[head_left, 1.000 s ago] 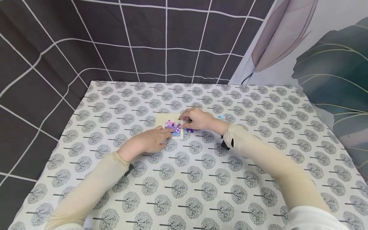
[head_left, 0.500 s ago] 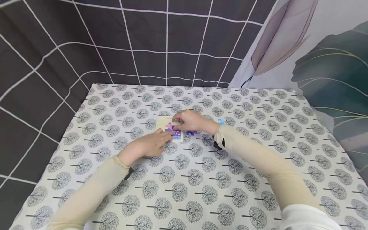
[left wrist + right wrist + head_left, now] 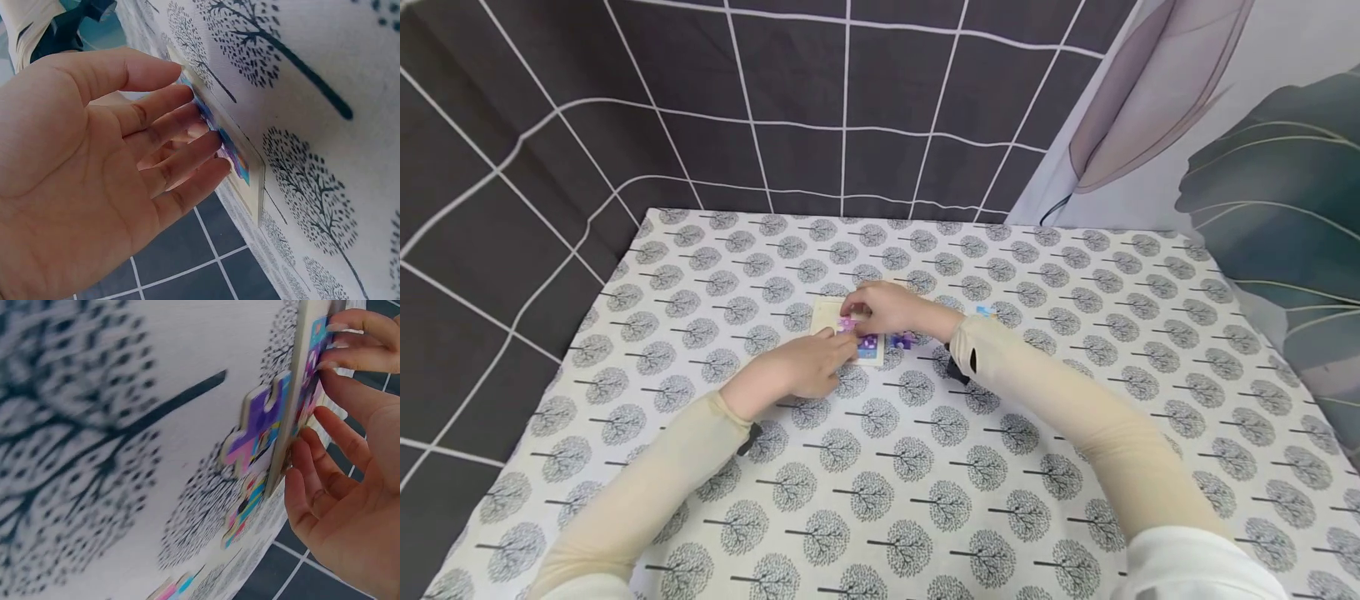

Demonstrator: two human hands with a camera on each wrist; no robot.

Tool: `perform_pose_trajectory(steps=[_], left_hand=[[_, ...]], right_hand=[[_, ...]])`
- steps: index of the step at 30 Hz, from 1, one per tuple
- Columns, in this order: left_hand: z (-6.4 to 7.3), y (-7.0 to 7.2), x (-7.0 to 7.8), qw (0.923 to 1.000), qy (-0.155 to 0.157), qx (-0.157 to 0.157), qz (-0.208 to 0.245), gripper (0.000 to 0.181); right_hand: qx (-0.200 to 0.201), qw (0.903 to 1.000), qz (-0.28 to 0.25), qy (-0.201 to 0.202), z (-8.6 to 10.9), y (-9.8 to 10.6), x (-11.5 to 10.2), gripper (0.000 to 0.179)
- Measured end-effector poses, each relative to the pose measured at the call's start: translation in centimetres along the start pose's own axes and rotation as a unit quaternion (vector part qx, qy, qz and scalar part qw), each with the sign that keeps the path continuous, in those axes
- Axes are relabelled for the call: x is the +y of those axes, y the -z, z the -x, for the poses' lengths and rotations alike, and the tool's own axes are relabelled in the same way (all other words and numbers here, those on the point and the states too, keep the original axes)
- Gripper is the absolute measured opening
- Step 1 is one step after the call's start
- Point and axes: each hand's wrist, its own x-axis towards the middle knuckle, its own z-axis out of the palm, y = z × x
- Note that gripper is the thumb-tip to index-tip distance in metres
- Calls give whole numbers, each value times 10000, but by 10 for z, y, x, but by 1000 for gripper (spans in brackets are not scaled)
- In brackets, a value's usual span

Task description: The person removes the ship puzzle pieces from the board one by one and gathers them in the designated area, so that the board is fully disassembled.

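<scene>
A cream puzzle board (image 3: 825,312) lies flat on the table, partly filled with purple, pink and blue jigsaw pieces (image 3: 869,342). My left hand (image 3: 801,367) comes in from the left with its fingers nearly straight, their tips resting on the pieces at the board's lower part. Over the upper right of the board is my right hand (image 3: 891,307), its thumb and index fingertips at the pink part of the puzzle. I cannot tell whether they pinch a piece there. Just off the board's right edge lies a loose purple jigsaw piece (image 3: 253,422).
Beside the purple piece is another multicoloured piece (image 3: 242,514). A light blue piece (image 3: 985,311) sits farther right, beyond the right wrist. The table wears a white cloth (image 3: 910,467) printed with grey trees. A dark checked curtain (image 3: 790,92) hangs behind it.
My right hand has moved left from the board's right edge to over the pieces, covering more of them. The left hand keeps its place on the board.
</scene>
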Motion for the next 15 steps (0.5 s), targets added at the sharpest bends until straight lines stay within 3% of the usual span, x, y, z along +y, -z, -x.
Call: perform_pose_trajectory(steps=[6,15], left_hand=[[-2,2,0,9999,42,92,-10,42],[-1,0,-2,9994,-13,314,-119,43]], right_hand=[[-189,9992,-343,-51,-8,1,-7,31],[-462,9961,-491,-574,-16,6,-14,27]])
